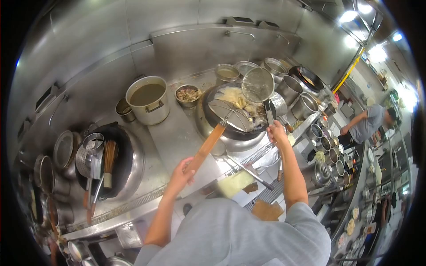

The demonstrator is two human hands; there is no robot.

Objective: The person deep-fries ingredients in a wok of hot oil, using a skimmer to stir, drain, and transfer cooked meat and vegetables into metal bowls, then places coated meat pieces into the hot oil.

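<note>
My left hand is closed on the flat wooden handle of a wire skimmer. The skimmer's wide wire head hangs over the near left side of a large wok. In my right hand is the handle of a round fine-mesh strainer, its disc tilted above the wok's far right side. Pale, foamy liquid with light and brown pieces of food fills the wok beneath both tools. The strainer's mesh looks wet; I cannot tell whether it carries any food.
Left of the wok stand a tall pot of brownish liquid and a bowl of chopped food. Farther left, a second wok holds ladles and a bamboo brush. Several metal pots line the right. A co-worker stands beyond them.
</note>
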